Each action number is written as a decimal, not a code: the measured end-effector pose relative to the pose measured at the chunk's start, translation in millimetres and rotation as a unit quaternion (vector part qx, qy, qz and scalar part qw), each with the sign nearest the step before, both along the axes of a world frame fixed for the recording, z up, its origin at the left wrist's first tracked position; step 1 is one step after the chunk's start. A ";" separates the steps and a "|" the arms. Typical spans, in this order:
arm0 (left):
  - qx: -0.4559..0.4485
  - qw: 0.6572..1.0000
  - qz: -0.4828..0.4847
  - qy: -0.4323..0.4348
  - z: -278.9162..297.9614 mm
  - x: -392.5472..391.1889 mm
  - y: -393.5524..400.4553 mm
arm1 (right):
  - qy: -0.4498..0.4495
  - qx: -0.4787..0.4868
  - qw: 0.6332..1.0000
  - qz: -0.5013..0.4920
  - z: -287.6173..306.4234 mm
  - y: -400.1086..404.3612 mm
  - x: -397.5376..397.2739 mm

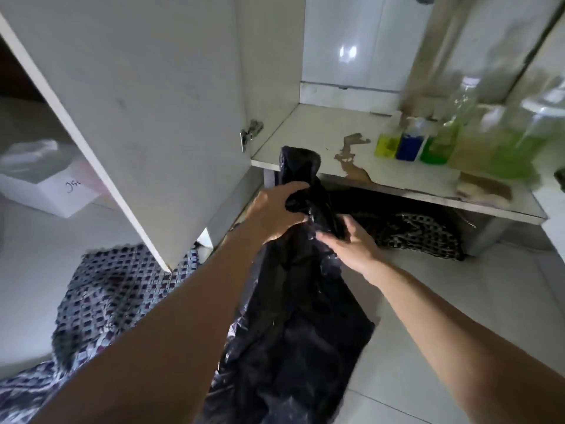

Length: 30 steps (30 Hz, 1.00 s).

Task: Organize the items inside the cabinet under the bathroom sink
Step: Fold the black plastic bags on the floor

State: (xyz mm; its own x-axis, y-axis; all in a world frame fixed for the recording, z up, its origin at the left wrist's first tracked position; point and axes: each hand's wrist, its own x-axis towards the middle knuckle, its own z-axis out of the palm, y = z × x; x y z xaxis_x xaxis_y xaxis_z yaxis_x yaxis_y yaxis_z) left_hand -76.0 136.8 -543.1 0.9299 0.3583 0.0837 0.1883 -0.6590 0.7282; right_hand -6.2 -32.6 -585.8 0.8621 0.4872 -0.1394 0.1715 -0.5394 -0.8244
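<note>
A black plastic bag (293, 325) hangs from in front of the cabinet down to the floor tiles. My left hand (275, 212) is shut on its bunched upper part, whose top end (298, 163) sticks up against the cabinet floor's front edge. My right hand (351, 243) grips the bag just below and to the right. Inside the cabinet, on its stained white floor (308, 136), stand a yellow bottle (387, 143), a blue bottle (411, 146) and a green bottle (438, 148) in a row at the right, with blurred clear bottles of green liquid (516, 154) beside them.
The open cabinet door (128, 96) stands at the left, close to my left arm. A drain pipe (428, 56) runs down at the cabinet's back right. A checked cloth (107, 301) lies on the floor and under the cabinet (419, 237). A white box (55, 194) sits far left.
</note>
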 end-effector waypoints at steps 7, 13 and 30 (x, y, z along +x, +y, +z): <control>0.060 0.997 -0.045 -0.031 87.9 -39.0 -21.9 | 0.086 0.284 0.948 -0.112 66.6 -14.0 0.9; 0.149 0.979 -0.050 0.127 102.3 -46.8 -52.9 | 0.050 0.271 0.945 -0.174 119.5 -93.2 7.6; 0.179 0.965 -0.158 -0.109 151.3 -44.0 -178.8 | -0.433 0.051 0.891 -0.127 239.7 -239.2 -99.2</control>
